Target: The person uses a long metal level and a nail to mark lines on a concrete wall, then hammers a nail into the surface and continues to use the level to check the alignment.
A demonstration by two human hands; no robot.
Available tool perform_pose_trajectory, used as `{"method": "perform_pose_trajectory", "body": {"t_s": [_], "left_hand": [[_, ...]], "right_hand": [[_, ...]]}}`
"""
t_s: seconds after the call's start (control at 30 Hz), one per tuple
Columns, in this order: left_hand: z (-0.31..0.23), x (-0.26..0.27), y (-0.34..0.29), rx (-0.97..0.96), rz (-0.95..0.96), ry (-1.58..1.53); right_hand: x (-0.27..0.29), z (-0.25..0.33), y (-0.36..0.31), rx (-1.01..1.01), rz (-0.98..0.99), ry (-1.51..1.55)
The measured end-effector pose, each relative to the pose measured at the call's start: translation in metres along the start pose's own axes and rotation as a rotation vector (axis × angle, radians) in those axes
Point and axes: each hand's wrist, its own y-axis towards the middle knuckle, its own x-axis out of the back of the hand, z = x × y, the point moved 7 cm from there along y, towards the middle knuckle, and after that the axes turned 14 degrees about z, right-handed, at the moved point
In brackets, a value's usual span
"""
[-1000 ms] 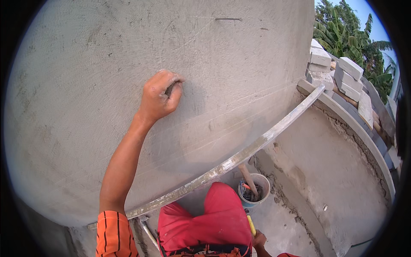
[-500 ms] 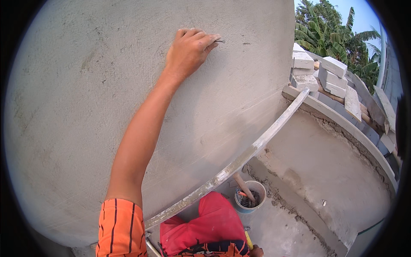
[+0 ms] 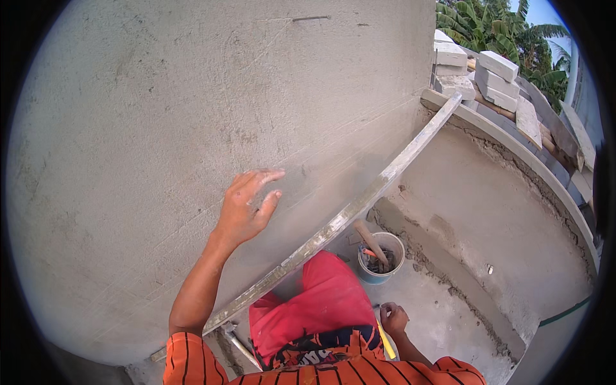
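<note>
My left hand (image 3: 247,202) is held in front of the grey plastered wall (image 3: 154,154), thumb and fingers apart, with nothing in it. Above it, a thin nail (image 3: 310,18) sticks out of the wall. Low beside my red-clad knee, my right hand (image 3: 393,318) has its fingers curled closed; what they hold, if anything, is hidden. Right next to that hand is a narrow yellow object (image 3: 385,340), partly hidden. Between my knees and the wall runs a long, mortar-smeared straightedge (image 3: 343,221).
A bucket (image 3: 389,247) with a wooden-handled tool and other items stands right of my knee. A tool with a pale handle (image 3: 242,348) lies to my left. Wet mortar (image 3: 468,276) forms a ridge across the floor. White blocks (image 3: 497,80) are stacked beyond the far edging.
My left hand has let go of the nail and come down toward me; the nail stays in the wall. My right hand has come further into view. The view has tilted downward.
</note>
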Motion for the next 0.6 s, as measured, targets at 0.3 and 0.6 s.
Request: {"method": "perform_pose_trajectory", "body": {"t_s": [0.3,0.6], "left_hand": [[0.058,-0.115,-0.294,0.734,0.350,0.001],[0.100,-0.163,-0.368,0.944,0.244,0.095]], "right_hand": [[0.125,0.203,0.112,0.573,-0.397,-0.332],[0.107,0.300,0.166,0.557,0.147,-0.902]]}}
